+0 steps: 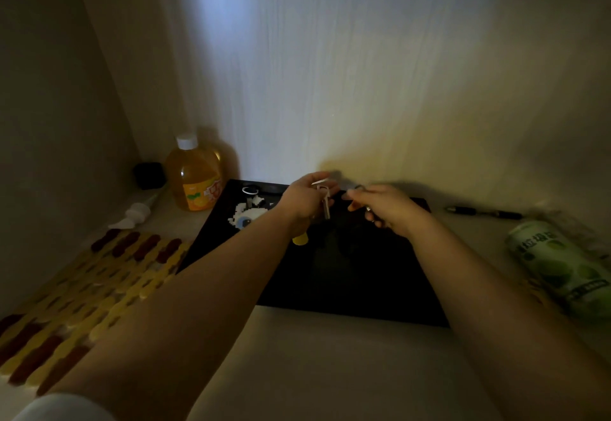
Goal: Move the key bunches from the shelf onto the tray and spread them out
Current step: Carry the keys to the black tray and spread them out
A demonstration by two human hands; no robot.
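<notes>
I'm looking into a dim home cupboard shelf. A juice bottle [195, 176] stands left of my hands, a pen [484, 212] right.

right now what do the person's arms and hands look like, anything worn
Both forearms are bare, with no watch or bracelet showing. The left hand and right hand wear no gloves. A pale, whitish sleeve edge shows at the lower left, pushed up the left arm. In the dim light, rings cannot be told.

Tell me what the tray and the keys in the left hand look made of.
Tray: dark, smooth, probably plastic or lacquered; the dim light leaves it open. Keys hanging from the left hand: pale grey with a dull sheen, likely metal.
</notes>
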